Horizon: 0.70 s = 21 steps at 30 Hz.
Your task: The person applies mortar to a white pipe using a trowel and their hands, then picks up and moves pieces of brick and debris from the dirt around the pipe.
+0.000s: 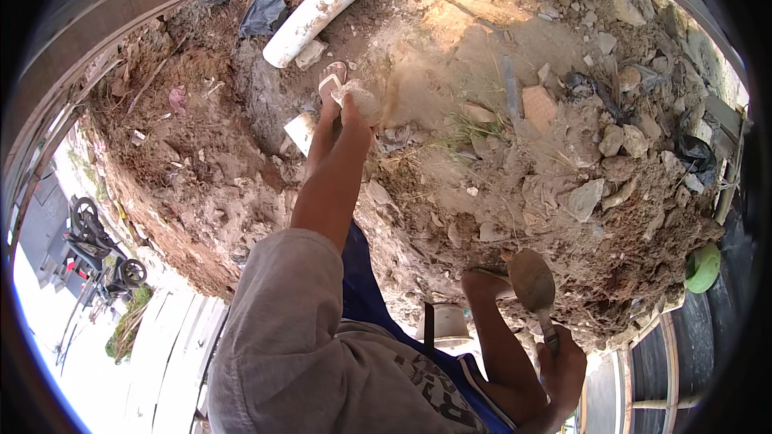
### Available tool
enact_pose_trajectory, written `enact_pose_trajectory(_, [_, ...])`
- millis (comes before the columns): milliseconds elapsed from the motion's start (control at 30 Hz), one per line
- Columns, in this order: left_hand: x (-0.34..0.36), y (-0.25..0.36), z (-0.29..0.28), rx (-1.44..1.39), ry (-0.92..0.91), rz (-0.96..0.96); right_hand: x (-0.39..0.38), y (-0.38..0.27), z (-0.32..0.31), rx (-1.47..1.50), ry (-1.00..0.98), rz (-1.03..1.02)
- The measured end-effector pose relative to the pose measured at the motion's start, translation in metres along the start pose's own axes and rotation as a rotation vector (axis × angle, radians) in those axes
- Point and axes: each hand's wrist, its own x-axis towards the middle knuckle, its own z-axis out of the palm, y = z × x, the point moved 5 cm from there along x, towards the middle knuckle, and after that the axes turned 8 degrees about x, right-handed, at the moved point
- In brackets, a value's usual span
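My left hand (352,111) reaches down beside my sandalled foot (330,79) with its fingers on a pale, dusty lump (362,95), partly hidden by the hand. Just below and left of it lies a short white pipe piece (301,130). In my right hand (560,358), at the lower right, is a trowel (531,277), gripped by its handle, its dirt-coated blade pointing up the picture over the soil near my other foot (482,280).
A long white pipe (322,8) crosses the rubble at top. Black plastic (693,157), stones (585,199) and a broken tile (539,108) lie rightward. A green object (702,268) sits at the right edge, a motorcycle (100,245) at far left, a bucket (446,321) below.
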Motion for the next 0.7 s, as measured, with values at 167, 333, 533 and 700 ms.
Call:
enact_pose_trajectory(167, [0.019,0.024,0.064,-0.14,-0.124,-0.138,0.01,-0.036,0.01,-0.174,0.066,-0.083])
enact_pose_trajectory(333, [-0.008,0.031,0.062,0.357,-0.203,-0.3,-0.001,-0.082,0.001,-0.106,0.105,-0.096])
enact_pose_trajectory(533, [-0.121,0.153,-0.042,0.978,-0.161,0.383,-0.021,-0.102,-0.024,0.136,0.208,-0.116])
enact_pose_trajectory(700, [-0.346,0.345,-0.062,0.825,0.032,1.212,-0.052,-0.036,-0.045,0.048,0.46,0.101])
